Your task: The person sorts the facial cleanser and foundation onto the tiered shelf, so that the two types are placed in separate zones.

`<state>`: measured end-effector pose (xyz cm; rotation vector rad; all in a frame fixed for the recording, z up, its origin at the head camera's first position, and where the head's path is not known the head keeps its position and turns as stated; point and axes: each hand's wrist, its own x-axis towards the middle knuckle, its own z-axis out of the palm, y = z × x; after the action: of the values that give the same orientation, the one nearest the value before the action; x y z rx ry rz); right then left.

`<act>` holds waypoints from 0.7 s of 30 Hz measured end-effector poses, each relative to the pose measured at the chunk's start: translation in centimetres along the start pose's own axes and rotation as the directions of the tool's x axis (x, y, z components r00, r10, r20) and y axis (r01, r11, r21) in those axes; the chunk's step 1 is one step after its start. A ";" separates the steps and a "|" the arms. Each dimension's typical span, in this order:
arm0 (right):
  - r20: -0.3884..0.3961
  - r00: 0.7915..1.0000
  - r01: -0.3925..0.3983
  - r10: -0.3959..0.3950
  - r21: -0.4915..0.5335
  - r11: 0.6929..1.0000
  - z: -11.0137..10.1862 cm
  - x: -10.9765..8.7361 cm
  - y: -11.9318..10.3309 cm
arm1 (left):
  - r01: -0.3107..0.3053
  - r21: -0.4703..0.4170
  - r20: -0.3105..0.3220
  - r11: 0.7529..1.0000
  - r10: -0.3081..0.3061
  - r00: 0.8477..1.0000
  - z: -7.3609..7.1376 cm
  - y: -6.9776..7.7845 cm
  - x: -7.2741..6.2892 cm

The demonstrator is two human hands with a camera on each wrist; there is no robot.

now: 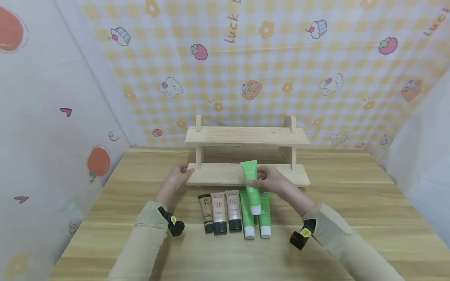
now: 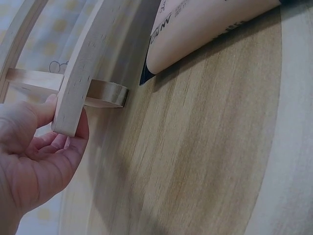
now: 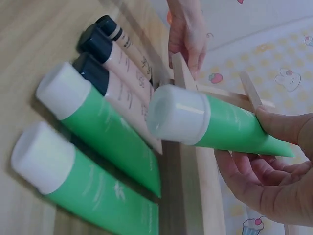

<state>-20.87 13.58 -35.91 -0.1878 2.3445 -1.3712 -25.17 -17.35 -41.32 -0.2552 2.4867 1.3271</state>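
Between its thumb and fingers my right hand (image 1: 271, 178) holds a green tube with a white cap (image 1: 251, 187), cap end toward me, in front of the lower board of a wooden two-tier shelf (image 1: 218, 174). In the left wrist view my left hand (image 2: 41, 152) pinches the left end of a shelf board (image 2: 76, 93), thumb on one face and fingers on the other. Below the held tube lie two more green tubes (image 1: 248, 222) (image 1: 265, 220) on the table, partly covered by it in the head view.
Left of the green tubes lie two pinkish BB tubes with black caps (image 1: 219, 210) (image 1: 233, 208) and a slimmer tan tube (image 1: 206, 210). The wood-grain table (image 1: 147, 171) meets a checked, printed cloth backdrop (image 1: 225, 109) behind the shelf. A white printed cloth (image 1: 52, 156) hangs at the left.
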 end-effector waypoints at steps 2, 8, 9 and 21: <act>-0.002 1.000 0.014 -0.014 -0.009 1.000 0.1 0.3 -0.5 | -0.004 -0.006 -0.002 1.000 0.004 1.000 0.0 -0.1 0.1; -0.001 0.997 0.076 -0.076 0.035 0.997 0.2 1.3 -2.0 | -0.028 -0.015 -0.007 0.999 0.028 1.000 0.1 -0.3 0.4; -0.002 0.997 0.082 -0.082 0.051 0.995 0.3 1.4 -2.3 | -0.029 -0.019 -0.006 0.999 0.028 1.000 0.1 -0.3 0.4; -0.097 0.985 0.144 -0.141 0.029 0.989 0.1 3.7 -6.4 | -0.012 -0.037 -0.011 0.999 0.012 1.000 0.1 -0.5 0.0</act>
<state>-24.81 9.10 -31.51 -0.2906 2.4222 -1.5202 -24.96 -17.52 -41.76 -0.2569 2.4783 1.3808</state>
